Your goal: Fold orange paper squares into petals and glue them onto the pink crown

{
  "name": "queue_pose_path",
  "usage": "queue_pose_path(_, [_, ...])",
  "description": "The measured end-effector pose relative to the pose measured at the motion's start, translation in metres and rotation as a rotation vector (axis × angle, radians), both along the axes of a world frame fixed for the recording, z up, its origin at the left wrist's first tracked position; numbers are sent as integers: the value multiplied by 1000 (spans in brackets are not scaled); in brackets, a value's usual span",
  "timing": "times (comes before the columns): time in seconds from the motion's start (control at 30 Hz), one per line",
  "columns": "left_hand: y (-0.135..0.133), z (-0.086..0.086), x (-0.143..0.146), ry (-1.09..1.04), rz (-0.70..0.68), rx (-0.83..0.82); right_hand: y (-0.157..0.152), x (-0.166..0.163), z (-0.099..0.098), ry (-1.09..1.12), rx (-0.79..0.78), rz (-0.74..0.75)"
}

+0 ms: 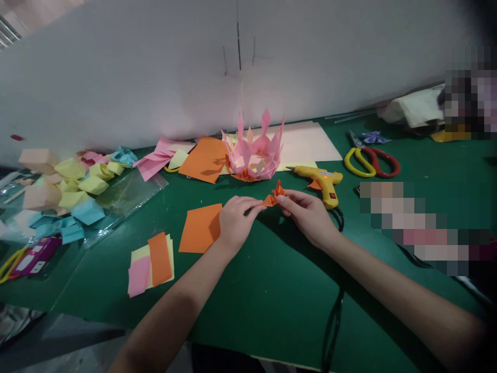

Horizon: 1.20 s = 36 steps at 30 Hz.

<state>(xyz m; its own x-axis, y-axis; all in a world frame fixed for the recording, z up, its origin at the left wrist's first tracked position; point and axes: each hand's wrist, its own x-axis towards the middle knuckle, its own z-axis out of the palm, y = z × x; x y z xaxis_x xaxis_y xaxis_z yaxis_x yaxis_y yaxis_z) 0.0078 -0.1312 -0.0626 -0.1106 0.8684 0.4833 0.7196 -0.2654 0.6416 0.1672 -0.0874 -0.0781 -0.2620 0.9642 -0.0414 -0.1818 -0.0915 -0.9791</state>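
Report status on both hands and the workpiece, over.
Left hand and right hand pinching folded orange paper. Pink paper ring standing beyond. Yellow glue gun lying close beyond right hand.

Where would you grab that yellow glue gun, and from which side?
Probably by the handle of the glue gun, coming from the near right. The handle juts toward the camera, while the nozzle points left, clear of that grip. The right hand, holding folded orange paper, is close on the left; mind the black cord near the handle's end.

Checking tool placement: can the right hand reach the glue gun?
Probably yes: the yellow glue gun lies just beyond the right hand, nothing visibly between, though that hand holds folded orange paper.
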Motion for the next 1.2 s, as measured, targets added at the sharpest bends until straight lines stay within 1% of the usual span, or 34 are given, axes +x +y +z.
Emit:
queue_pose_path(0.1, [0, 4, 1, -16, 17, -33, 0, 0, 1, -8, 1, 9])
queue_pose_path(0.23, [0, 8, 1, -124, 49, -95, -1, 0, 3, -2, -10, 11])
queue_pose_path(0.47, [0, 5, 0, -259, 46, -121, -1, -1, 3, 29, -26, 20])
queue_pose_path(0.57, [2, 6, 1, -258, 30, -121, -1, -1, 3, 29, -20, 30])
queue_pose_path(0.67, [3, 7, 2, -238, -33, -137, -1, 0, 3, 15, -17, 33])
queue_pose_path(0.77, [3, 6, 2, -262, -74, -171, -2, 0, 3, -3, -5, 39])
queue_pose_path(0.9, [4, 4, 0, -306, -69, -178, -2, 0, 5, -11, 7, 39])
queue_pose_path(1.2, [4, 0, 1, -275, -60, -119, -2, 0, 5, -62, 21, 20])
